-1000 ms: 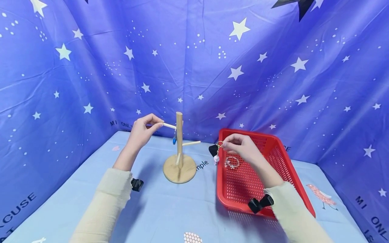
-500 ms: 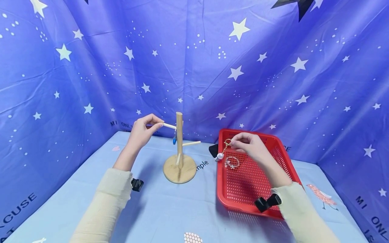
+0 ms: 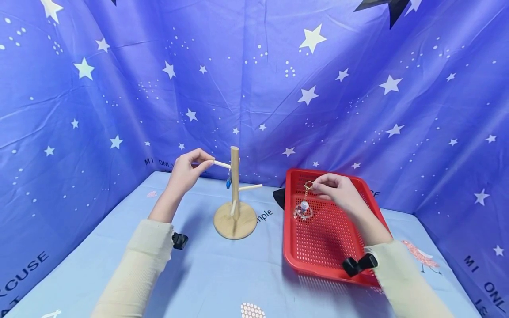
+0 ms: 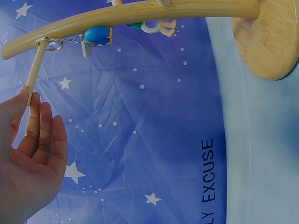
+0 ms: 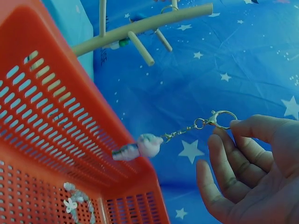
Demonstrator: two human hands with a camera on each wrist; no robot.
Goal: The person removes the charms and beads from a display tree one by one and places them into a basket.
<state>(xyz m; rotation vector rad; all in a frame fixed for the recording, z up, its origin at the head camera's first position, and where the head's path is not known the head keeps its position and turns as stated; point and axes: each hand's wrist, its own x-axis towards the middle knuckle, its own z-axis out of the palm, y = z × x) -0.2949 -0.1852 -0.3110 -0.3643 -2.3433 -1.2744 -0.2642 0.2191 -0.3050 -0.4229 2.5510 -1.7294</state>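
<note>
My left hand (image 3: pixel 188 170) pinches the outer end of an upper peg (image 4: pixel 36 70) on a wooden stand (image 3: pixel 235 181). From that peg a keychain with a blue figure (image 4: pixel 97 36) hangs by its ring, close to the post. Over the red basket (image 3: pixel 288 234), my right hand (image 3: pixel 338 191) pinches the gold ring of another keychain (image 5: pixel 149 145). Its pale pinkish-white figure dangles from a gold chain, and in the head view it overlaps a beaded bracelet (image 5: pixel 77 201) with a white flower lying in the basket.
More pegs stick out of the post, such as a lower right one (image 3: pixel 251 187). Behind the post hangs another figure with green and white parts (image 4: pixel 152 26). Something black (image 3: pixel 279 197) shows beside the basket's far left corner. Star-patterned cloth (image 3: pixel 254 88) walls the table.
My right hand has moved right with the keychain, from the basket's left rim to over its inside. The figure has swung down to hang straight. My left hand has stayed on the peg.
</note>
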